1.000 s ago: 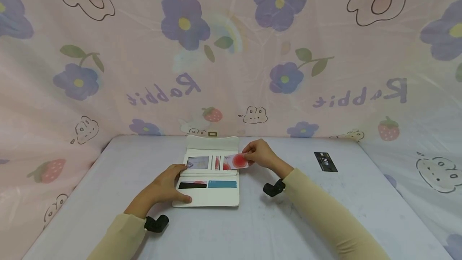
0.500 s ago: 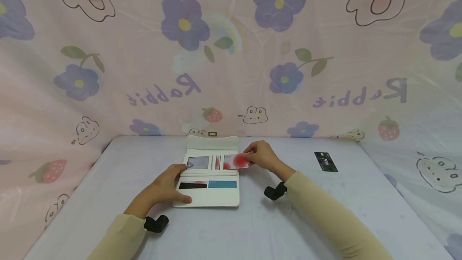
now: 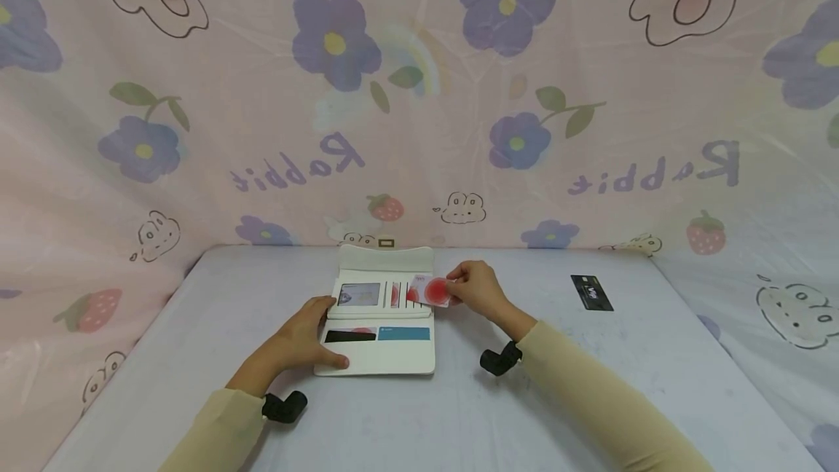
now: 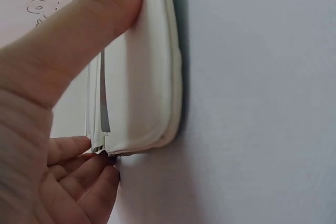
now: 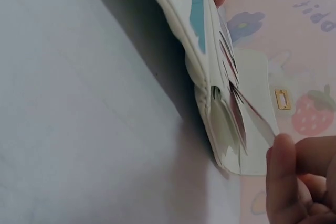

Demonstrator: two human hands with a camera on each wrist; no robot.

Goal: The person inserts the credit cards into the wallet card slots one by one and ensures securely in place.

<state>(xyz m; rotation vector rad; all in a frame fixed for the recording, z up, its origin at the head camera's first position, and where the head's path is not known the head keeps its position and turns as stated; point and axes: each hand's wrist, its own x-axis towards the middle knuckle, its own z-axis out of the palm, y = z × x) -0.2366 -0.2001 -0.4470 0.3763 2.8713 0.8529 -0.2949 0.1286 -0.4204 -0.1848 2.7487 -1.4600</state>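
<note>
An open white wallet [image 3: 406, 363] lies on the table, its flap folded back. My left hand [image 3: 298, 337] holds its left edge, thumb [image 4: 100, 11] on the front panel and fingers [image 4: 86, 182] at the spine edge. With thumb and fingertips, my right hand [image 3: 481, 290] pinches the right end of a pink-and-red card [image 3: 429, 290], which tilts over the wallet's right-hand slots. Seen edge-on in the right wrist view, the card [image 5: 257, 111] slants up from the slots to my fingertips. A teal card [image 3: 403, 333] and a black card [image 3: 350, 337] sit in the front pockets.
A black VIP card [image 3: 592, 293] lies on the white table [image 3: 524, 414] to the right. Behind the wallet hangs a printed curtain [image 3: 419, 130]. A clear window [image 3: 359, 295] and a narrow slot with another reddish card [image 3: 395, 295] are on the wallet's middle panel.
The pink-and-red card has tilted, and slot edges now show below its left end. My right hand has shifted slightly right and toward me. The left hand stays nearly in place.
</note>
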